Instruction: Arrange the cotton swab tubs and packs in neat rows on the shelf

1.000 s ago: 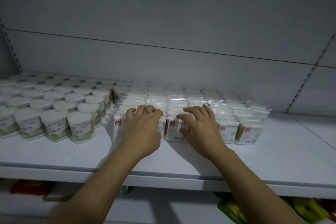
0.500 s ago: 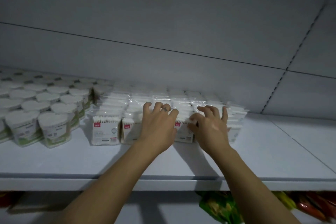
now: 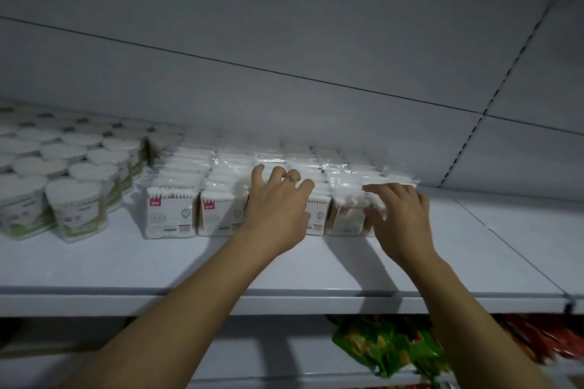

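- The white shelf [image 3: 316,275] carries everything: heart-shaped cotton swab tubs [image 3: 76,208] stand at the left, and flat cotton swab packs [image 3: 170,211] stand on edge in rows beside them, running back to the rear panel.
- The left hand [image 3: 275,215] lies spread over the front packs mid-row, fingers [image 3: 257,175] wide and draped on the tops, gripping nothing.
- The right hand [image 3: 401,221] rests on the rightmost front pack [image 3: 346,216], fingers loosely curled over its top edge; whether it pinches the film I cannot tell.
- To square the row well, I would press both palms flat against the front faces and push evenly, so no pack tips.
- The hands hide several packs; the back rows blur together in dim light, label print is unreadable, and the tubs are cut off at the left.
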`<state>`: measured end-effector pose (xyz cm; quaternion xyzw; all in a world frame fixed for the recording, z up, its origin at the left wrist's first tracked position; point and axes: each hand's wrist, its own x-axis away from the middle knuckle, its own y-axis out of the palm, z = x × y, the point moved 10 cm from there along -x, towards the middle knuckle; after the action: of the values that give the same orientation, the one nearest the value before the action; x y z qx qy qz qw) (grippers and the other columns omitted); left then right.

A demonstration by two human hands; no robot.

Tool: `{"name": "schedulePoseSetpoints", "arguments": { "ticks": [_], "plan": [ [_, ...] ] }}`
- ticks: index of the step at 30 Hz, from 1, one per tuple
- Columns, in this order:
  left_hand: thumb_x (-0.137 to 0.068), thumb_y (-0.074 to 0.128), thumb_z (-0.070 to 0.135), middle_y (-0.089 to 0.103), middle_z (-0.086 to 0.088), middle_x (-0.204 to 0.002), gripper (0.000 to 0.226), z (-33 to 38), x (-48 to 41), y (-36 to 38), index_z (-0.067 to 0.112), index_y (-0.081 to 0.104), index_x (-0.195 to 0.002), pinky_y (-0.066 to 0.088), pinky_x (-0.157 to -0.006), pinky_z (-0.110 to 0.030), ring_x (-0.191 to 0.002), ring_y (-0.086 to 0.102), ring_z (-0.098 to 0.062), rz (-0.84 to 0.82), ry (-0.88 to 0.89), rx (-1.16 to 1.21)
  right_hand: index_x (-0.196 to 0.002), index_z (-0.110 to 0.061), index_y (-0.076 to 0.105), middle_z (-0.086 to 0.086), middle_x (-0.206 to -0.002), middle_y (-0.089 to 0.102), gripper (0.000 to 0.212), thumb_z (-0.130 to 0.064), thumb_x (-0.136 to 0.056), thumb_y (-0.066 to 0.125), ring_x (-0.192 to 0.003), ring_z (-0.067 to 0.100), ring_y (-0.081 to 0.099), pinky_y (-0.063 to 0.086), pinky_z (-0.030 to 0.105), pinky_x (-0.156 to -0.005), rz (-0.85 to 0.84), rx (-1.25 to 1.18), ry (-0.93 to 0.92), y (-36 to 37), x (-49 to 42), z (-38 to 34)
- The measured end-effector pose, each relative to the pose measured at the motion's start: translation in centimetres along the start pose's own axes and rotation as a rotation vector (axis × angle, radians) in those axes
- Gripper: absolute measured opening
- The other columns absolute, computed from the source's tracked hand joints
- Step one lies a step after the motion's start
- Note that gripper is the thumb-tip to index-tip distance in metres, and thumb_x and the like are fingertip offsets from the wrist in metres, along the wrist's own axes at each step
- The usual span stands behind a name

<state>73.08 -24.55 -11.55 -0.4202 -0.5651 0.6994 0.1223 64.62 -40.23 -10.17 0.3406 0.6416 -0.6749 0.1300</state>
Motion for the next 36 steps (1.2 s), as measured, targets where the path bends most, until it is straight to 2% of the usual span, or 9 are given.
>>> {"name": "schedulePoseSetpoints", "arguments": {
  "ticks": [5,9,12,16,19,24,29,32,36],
  "plan": [
    [-0.092,0.056,0.032,0.048,-0.002,-0.136,0.040,1.9,-1.4,0.6,0.025,0.048,-0.130,0.014,-0.111,-0.049,-0.127,0.040,-0.024,-0.015,0.004,-0.027,-0.122,-0.029,0.063,-0.003,-0.124,0.062,0.047,-0.045,-0.079,0.073,-0.121,0.023,0.050,0.016,0.054,-0.113,-0.130,0.093,-0.038,2.1,0.1,0.5],
    [-0.092,0.053,0.031,0.051,-0.003,-0.129,0.033,2.5,-2.2,1.2,0.023,0.050,-0.124,0.018,-0.109,-0.047,-0.121,0.045,-0.024,-0.032,-0.039,-0.040,-0.105,-0.028,0.071,-0.003,-0.111,0.066,0.031,-0.048,-0.082,0.069,-0.117,0.022,0.052,0.006,0.051,-0.114,-0.085,0.060,-0.050,2.8,-1.3,-0.7],
    [-0.091,0.053,0.030,0.052,-0.003,-0.128,0.031,2.7,-2.5,1.6,0.022,0.053,-0.121,0.022,-0.106,-0.046,-0.119,0.046,-0.025,-0.046,-0.071,-0.061,-0.102,-0.025,0.071,-0.001,-0.112,0.064,0.033,-0.051,-0.081,0.068,-0.119,0.023,0.050,0.004,0.051,-0.115,-0.088,0.037,-0.028,3.1,-2.0,-0.7],
    [-0.091,0.049,0.036,0.053,-0.004,-0.125,0.034,3.6,-2.7,1.5,0.019,0.053,-0.120,0.023,-0.106,-0.047,-0.116,0.046,-0.025,-0.015,-0.085,-0.073,-0.123,-0.027,0.061,0.002,-0.128,0.058,0.053,-0.053,-0.078,0.070,-0.126,0.026,0.045,0.008,0.055,-0.114,-0.080,0.010,-0.028,2.6,-1.2,0.7],
    [-0.094,0.047,0.035,0.051,-0.004,-0.130,0.034,5.2,-2.6,1.3,0.020,0.052,-0.124,0.020,-0.110,-0.046,-0.120,0.044,-0.024,0.020,-0.045,-0.055,-0.134,-0.029,0.052,0.001,-0.139,0.050,0.055,-0.049,-0.084,0.066,-0.130,0.025,0.040,0.015,0.051,-0.115,-0.103,0.005,0.039,1.3,-0.3,4.7],
    [-0.094,0.051,0.036,0.047,-0.003,-0.137,0.041,7.6,-3.8,1.2,0.022,0.044,-0.132,0.019,-0.109,-0.045,-0.126,0.041,-0.023,0.062,-0.065,-0.065,-0.127,-0.025,0.056,0.001,-0.138,0.049,0.043,-0.032,-0.086,0.067,-0.127,0.024,0.041,0.023,0.038,-0.109,-0.126,-0.112,0.046,1.2,-0.3,8.0],
    [-0.092,0.057,0.027,0.052,0.000,-0.131,0.032,9.0,-5.4,2.5,0.026,0.051,-0.123,0.018,-0.108,-0.044,-0.123,0.043,-0.022,-0.003,-0.074,-0.132,-0.121,-0.018,0.061,0.003,-0.126,0.058,0.036,-0.016,-0.085,0.066,-0.115,0.026,0.049,0.040,0.035,-0.094,-0.145,-0.306,-0.038,3.4,-0.9,7.5],
    [-0.089,0.057,0.022,0.057,0.002,-0.122,0.028,9.3,-5.8,3.1,0.027,0.055,-0.117,0.017,-0.109,-0.044,-0.119,0.045,-0.022,-0.033,-0.091,-0.190,-0.113,-0.018,0.066,0.003,-0.116,0.063,0.028,-0.015,-0.086,0.066,-0.108,0.027,0.053,0.044,0.036,-0.088,-0.105,-0.349,-0.108,3.8,-1.0,7.7],
    [-0.090,0.053,0.020,0.057,0.003,-0.121,0.028,9.9,-5.6,3.2,0.028,0.057,-0.118,0.013,-0.110,-0.046,-0.119,0.046,-0.021,-0.060,-0.116,-0.245,-0.114,-0.020,0.068,0.004,-0.116,0.063,0.030,-0.018,-0.084,0.067,-0.109,0.026,0.053,0.044,0.039,-0.091,-0.109,-0.338,-0.152,4.4,-0.7,8.1]
  ]
}}
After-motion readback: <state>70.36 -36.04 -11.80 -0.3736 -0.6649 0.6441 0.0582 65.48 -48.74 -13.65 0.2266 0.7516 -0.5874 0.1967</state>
